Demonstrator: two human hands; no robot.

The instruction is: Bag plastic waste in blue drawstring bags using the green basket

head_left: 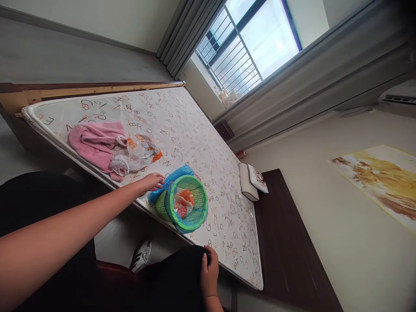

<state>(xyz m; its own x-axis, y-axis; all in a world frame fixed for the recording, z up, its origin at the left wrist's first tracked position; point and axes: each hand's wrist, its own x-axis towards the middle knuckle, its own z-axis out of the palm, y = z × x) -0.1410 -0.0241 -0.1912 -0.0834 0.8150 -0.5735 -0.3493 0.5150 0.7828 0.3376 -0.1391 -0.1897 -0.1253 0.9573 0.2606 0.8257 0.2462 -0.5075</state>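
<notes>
My left hand (153,182) reaches in over the mattress with loosely stretched fingers. Its fingertips are at the edge of a crumpled blue plastic bag (180,173); whether they touch it I cannot tell. Beside it, a green mesh basket (160,207) stands on the mattress, with blue plastic around its outside and rim. Inside lies a crumpled white and orange plastic bag (183,202). My right hand (210,266) rests on my black-clad knee, its fingers apart and holding nothing.
On the letter-printed mattress (195,143) lie a pink cloth (94,145) and a crumpled white and orange plastic bag (138,154). Two pillows (248,182) sit against the dark headboard (289,234). A wooden bed rail (97,90) runs along the far side.
</notes>
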